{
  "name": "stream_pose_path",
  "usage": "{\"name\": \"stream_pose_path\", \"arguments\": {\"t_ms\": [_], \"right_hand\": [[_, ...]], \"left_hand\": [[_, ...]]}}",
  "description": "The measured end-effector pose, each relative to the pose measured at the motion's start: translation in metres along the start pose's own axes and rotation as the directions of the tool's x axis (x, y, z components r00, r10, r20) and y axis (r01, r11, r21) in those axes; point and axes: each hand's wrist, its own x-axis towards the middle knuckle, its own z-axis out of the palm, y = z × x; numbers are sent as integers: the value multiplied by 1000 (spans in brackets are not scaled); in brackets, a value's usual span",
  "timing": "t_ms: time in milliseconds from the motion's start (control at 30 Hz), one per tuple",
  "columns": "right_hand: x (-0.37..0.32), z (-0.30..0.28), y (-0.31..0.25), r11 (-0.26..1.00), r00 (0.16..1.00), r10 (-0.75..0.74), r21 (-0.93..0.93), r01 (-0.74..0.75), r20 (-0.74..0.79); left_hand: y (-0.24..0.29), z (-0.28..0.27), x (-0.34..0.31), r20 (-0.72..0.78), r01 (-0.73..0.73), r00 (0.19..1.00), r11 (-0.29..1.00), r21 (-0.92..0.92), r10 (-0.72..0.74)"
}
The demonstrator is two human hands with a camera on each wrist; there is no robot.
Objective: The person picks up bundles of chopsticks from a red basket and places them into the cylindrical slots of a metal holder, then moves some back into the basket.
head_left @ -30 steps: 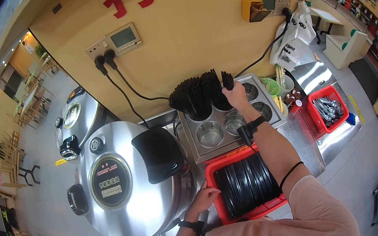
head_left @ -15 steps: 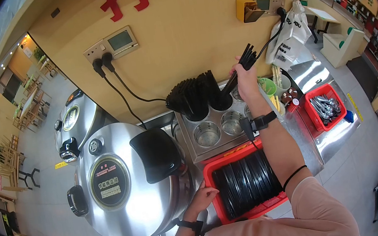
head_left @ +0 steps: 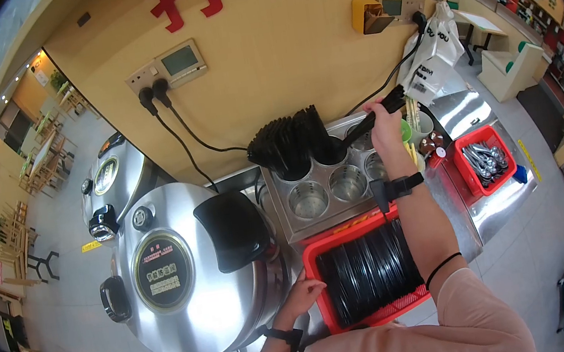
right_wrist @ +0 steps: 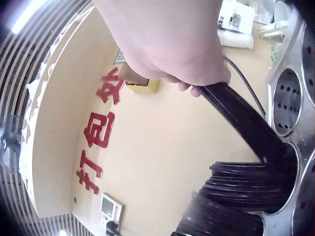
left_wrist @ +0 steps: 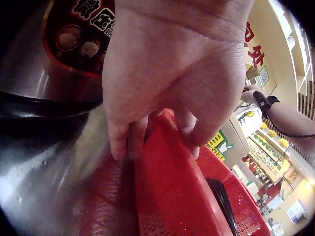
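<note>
My right hand (head_left: pixel 386 130) grips a bundle of black chopsticks (right_wrist: pixel 241 118) near its upper end. The bundle leans to the right, its lower end inside a back middle cup of the steel holder (head_left: pixel 330 220). More black chopsticks (head_left: pixel 282 147) stand packed in the back cups to its left. My left hand (left_wrist: pixel 172 73) holds the near left rim of a red basket (left_wrist: pixel 170 187), thumb on the inner side and fingers on the outer side. Inside that basket lies a thick layer of black chopsticks (head_left: pixel 366 272).
A large steel cooker (head_left: pixel 200 315) with a black handle stands left of the basket. Right of the holder are a green cup (head_left: pixel 406 131), small jars and a red basket of spoons (head_left: pixel 485 163). The wall (head_left: pixel 267 64) with sockets and cords rises behind.
My right hand has moved right, tilting the bundle of chopsticks from near upright to a strong lean. The left hand stays on the basket rim.
</note>
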Motion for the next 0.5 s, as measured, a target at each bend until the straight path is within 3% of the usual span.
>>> {"name": "stream_pose_path", "arguments": {"t_ms": [67,200,267,300,367,400,467,500], "right_hand": [[3,-7,-7,992,997,82,99,-81,-5],[4,-12,-14,973,989,150,179,-144,-19],[0,-14,-15,913,963,269,312,-261,19],[4,-22,-3,913,963,268,313,-260,18],[5,-28,16,991,993,101,77,-106,63],[3,-29,16,991,993,101,79,-106,64],[-2,-31,13,918,952,305,267,-294,4],[-5,-29,11,927,958,288,253,-278,-1]], "left_hand": [[4,-3,1,63,88,994,995,-53,-84],[4,-4,3,72,90,994,995,-45,-87],[4,-4,3,85,116,990,992,-49,-112],[6,-4,2,85,116,990,992,-48,-111],[9,-5,2,72,119,991,991,-59,-115],[6,-5,2,70,119,991,991,-58,-115],[-2,-2,1,41,45,998,998,-46,-43],[-3,0,0,41,48,998,998,-47,-46]]}}
